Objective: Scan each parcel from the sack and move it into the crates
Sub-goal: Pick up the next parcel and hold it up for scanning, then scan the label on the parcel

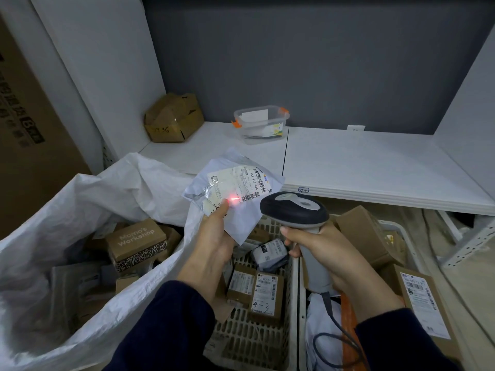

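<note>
My left hand (214,236) pinches a flat white poly-bag parcel (235,188) and holds it up above the crates, label facing me. A red scanner dot glows on the label beside my thumb. My right hand (321,253) grips the handle of a grey and black barcode scanner (294,207) whose head points at the parcel. The white woven sack (88,194) stands open at the left with several boxes inside, among them a "Momo's Workshop" box (136,242). Below my hands sits the left crate (249,341) with small boxes. The right crate (401,226) holds larger boxes.
A white shelf (375,167) runs behind the crates, carrying a crushed cardboard box (172,119) and a clear plastic container (261,121) with orange clips. A big carton (26,129) stands at the far left. The scanner cable (334,341) coils over the right crate.
</note>
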